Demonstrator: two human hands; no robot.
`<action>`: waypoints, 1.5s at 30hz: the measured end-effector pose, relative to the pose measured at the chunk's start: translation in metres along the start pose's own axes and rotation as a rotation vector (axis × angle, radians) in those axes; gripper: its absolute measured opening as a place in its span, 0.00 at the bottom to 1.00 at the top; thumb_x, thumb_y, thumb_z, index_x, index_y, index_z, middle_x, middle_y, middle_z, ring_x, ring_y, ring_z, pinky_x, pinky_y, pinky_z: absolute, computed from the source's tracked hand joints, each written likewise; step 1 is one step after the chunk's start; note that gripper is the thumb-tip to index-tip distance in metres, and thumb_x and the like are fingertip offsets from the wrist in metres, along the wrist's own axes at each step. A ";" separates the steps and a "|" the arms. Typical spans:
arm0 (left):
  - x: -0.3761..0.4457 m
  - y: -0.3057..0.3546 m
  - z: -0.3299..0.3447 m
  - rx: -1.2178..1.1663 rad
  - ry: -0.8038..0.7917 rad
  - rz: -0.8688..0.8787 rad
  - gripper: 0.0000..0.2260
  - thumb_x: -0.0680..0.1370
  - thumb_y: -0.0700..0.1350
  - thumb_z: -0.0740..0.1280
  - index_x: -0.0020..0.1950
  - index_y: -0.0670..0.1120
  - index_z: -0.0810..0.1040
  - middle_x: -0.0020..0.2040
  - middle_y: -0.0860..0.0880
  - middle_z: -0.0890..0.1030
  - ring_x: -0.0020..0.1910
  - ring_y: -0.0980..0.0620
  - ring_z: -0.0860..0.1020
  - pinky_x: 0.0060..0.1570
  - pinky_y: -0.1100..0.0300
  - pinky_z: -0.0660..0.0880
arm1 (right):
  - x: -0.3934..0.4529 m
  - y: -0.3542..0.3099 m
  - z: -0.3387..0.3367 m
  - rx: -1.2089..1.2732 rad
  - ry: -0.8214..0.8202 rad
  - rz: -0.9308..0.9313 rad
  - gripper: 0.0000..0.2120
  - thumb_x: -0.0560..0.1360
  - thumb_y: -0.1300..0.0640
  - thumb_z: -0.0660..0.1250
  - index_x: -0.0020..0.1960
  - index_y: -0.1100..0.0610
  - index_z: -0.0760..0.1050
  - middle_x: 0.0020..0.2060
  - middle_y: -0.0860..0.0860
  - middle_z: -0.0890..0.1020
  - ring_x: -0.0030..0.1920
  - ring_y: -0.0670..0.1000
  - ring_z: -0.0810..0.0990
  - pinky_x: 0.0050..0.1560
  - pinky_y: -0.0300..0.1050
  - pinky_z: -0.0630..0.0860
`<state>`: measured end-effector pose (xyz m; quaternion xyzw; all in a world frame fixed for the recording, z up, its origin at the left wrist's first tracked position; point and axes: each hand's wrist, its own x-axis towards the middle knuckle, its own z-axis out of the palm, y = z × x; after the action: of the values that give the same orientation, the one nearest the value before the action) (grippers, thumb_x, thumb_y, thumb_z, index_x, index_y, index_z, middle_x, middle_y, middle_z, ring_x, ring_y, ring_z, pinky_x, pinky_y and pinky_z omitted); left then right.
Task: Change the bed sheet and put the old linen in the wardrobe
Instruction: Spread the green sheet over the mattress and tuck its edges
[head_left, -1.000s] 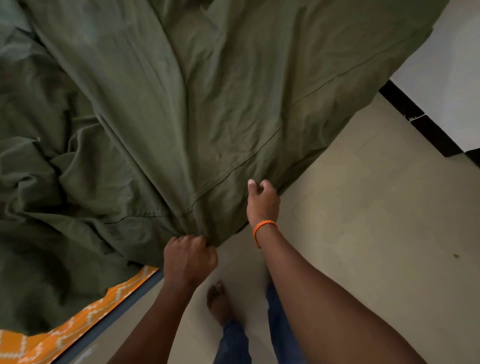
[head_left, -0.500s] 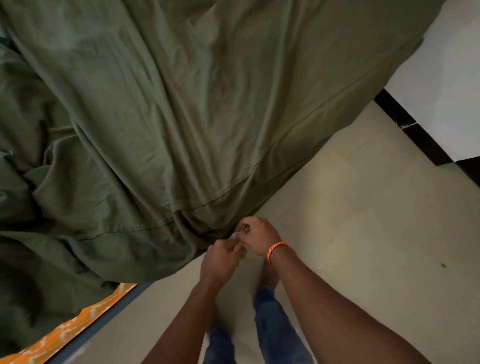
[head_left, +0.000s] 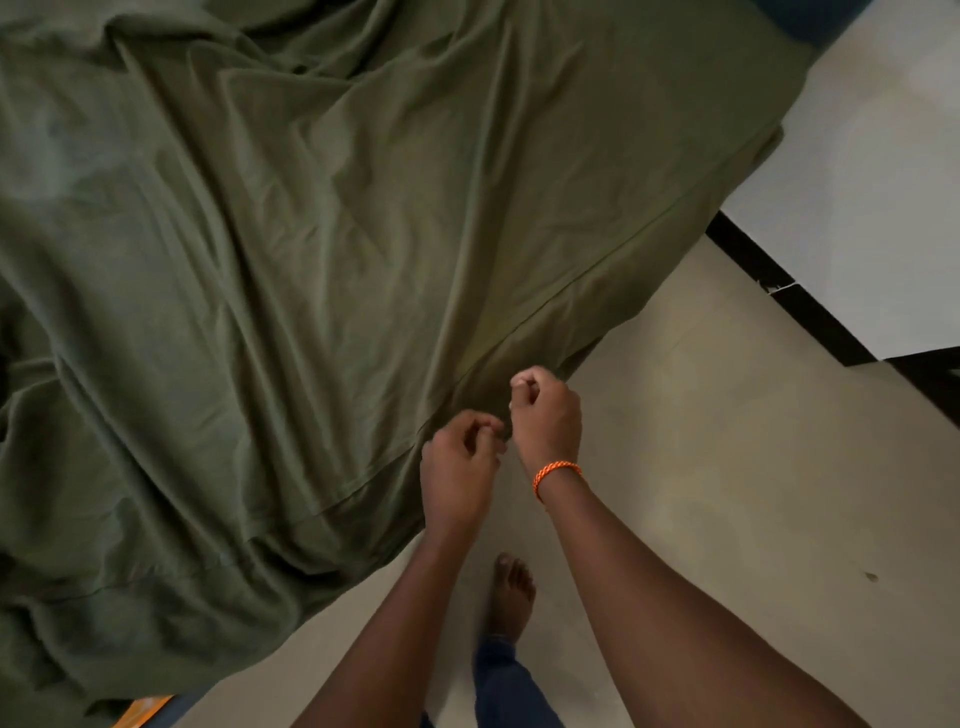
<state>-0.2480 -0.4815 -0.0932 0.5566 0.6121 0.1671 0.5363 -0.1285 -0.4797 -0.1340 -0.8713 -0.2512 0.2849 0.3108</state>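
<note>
Head view: left hand (head_left: 457, 467) and right hand (head_left: 545, 410) pinching crumpled olive-green cotton bed sheet (head_left: 311, 260) hem; risk of slipping, trailing onto cream tiled floor (head_left: 727, 493).

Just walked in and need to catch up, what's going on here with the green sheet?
A person stands barefoot on the tiled floor at the edge of a bed, working a green sheet that lies rumpled across it. The left hand and right hand are close together at the sheet's near hem, fingers curled and pinching the fabric. An orange band circles the right wrist.
</note>
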 end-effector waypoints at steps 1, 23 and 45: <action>0.010 0.015 0.006 -0.004 0.046 0.025 0.12 0.81 0.40 0.64 0.47 0.55 0.83 0.37 0.54 0.85 0.35 0.53 0.84 0.40 0.44 0.83 | 0.010 -0.007 -0.007 0.019 0.046 -0.020 0.08 0.80 0.57 0.64 0.47 0.51 0.82 0.39 0.49 0.86 0.41 0.51 0.83 0.41 0.50 0.80; 0.315 0.184 0.127 0.760 0.519 -0.164 0.27 0.83 0.57 0.63 0.77 0.43 0.65 0.71 0.37 0.72 0.71 0.36 0.69 0.74 0.32 0.59 | 0.371 -0.037 -0.139 0.025 0.602 0.430 0.18 0.84 0.47 0.62 0.68 0.58 0.68 0.62 0.59 0.76 0.57 0.63 0.77 0.42 0.54 0.73; 0.245 0.173 0.103 0.617 0.737 -0.135 0.15 0.76 0.39 0.61 0.62 0.48 0.71 0.58 0.36 0.82 0.52 0.31 0.80 0.52 0.38 0.73 | 0.356 0.014 -0.174 0.212 0.446 0.209 0.02 0.81 0.60 0.65 0.52 0.56 0.77 0.44 0.53 0.83 0.45 0.57 0.82 0.43 0.50 0.77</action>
<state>-0.0265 -0.2549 -0.1073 0.5524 0.8170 0.1286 0.1037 0.2420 -0.3396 -0.1525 -0.8963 -0.0537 0.1412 0.4170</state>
